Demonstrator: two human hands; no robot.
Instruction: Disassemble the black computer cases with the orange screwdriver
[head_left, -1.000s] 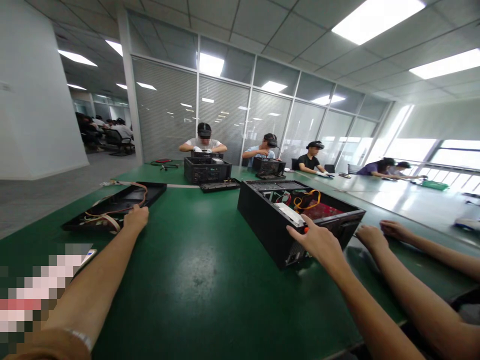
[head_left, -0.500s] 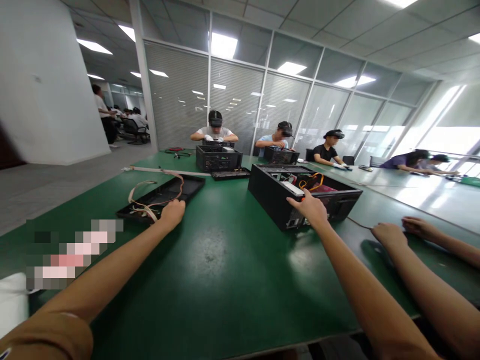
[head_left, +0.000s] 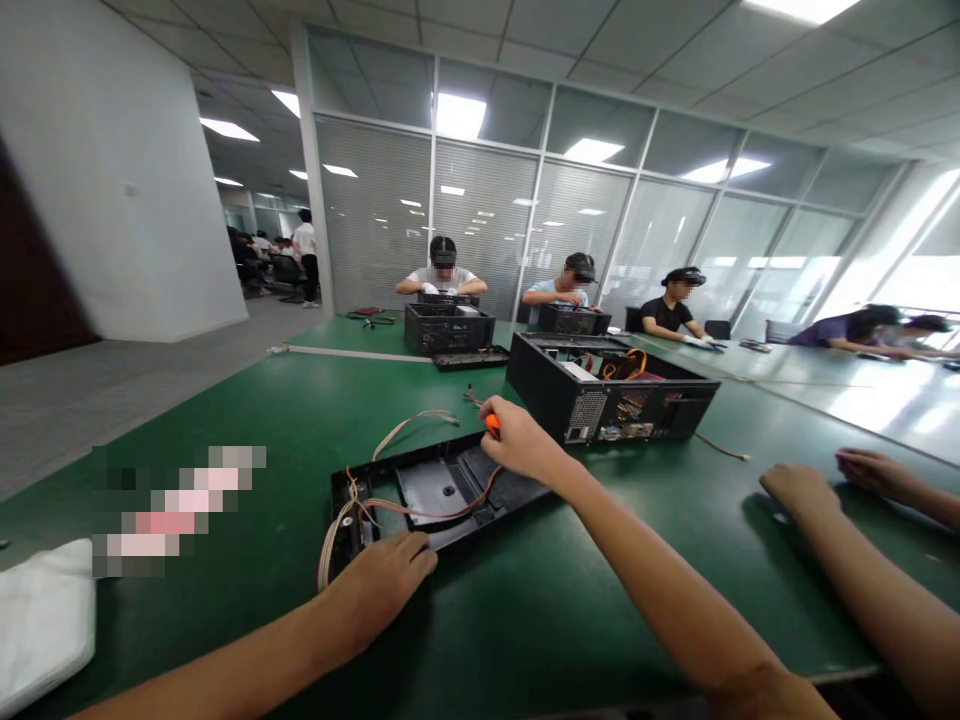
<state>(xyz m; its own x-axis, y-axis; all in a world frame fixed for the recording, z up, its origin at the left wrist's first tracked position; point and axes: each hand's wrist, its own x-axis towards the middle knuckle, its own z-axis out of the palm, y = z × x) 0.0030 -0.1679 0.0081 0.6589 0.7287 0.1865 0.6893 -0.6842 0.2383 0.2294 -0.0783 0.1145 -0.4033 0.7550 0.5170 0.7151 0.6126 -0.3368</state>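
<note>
In front of me a black computer front panel (head_left: 442, 490) lies with its inside facing up, thin wires (head_left: 390, 508) running across it and out over its far edge. My left hand (head_left: 379, 590) is closed on its near edge, toward the left end. My right hand (head_left: 521, 440) is closed around an orange-handled tool (head_left: 492, 425) at the panel's far right edge; the rest of the tool is hidden by my fingers. Beyond and to the right stands an open black computer case (head_left: 555, 400) with orange cables (head_left: 636, 362) inside.
Another person's two hands, one a closed fist (head_left: 802, 490), rest on the green table (head_left: 247, 600) at right. A white item (head_left: 49, 610) lies at left. Across the table, people work at other computer cases (head_left: 450, 328). A loose cable end (head_left: 724, 447) lies beside my case.
The front panel has come nearer and to the right, turned, with my left hand on it. My right hand has moved left from the case to the panel, still holding the orange-handled tool.
</note>
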